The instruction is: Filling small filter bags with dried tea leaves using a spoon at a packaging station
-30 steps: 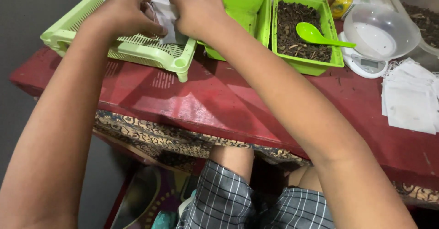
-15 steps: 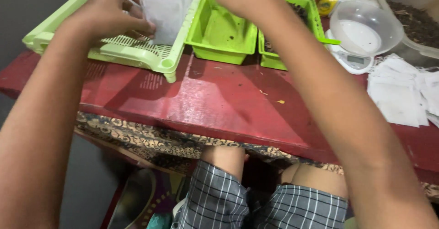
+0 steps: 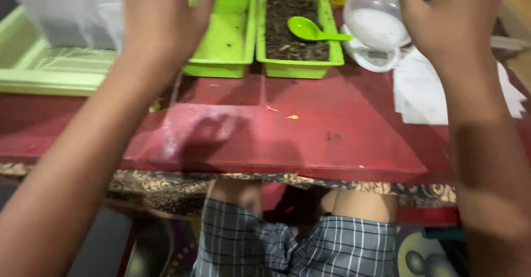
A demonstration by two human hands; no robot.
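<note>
My left hand (image 3: 160, 19) is raised, back to the camera, over an empty green tray (image 3: 224, 44). Its fingertips run off the top edge, so whether it holds anything is hidden. My right hand (image 3: 451, 14) is lifted at the far right, beside a clear bowl (image 3: 376, 25) on a white kitchen scale (image 3: 371, 60). Its fingers curl at the frame's top and their contents are hidden. Between the hands is a second green tray (image 3: 301, 66) filled with dark dried bits, with a green spoon (image 3: 310, 30) lying in it.
A pale green basket (image 3: 50, 75) with white pouches (image 3: 66, 14) sits at the left. More flat white pouches (image 3: 423, 97) lie at the right. All rest on a red table (image 3: 287, 138). My knees in checked shorts (image 3: 287, 244) show below its front edge.
My left hand has left the pouch in the basket and risen over the empty tray. My right hand has swung right, from the trays towards the bowl. The view has shifted right.
</note>
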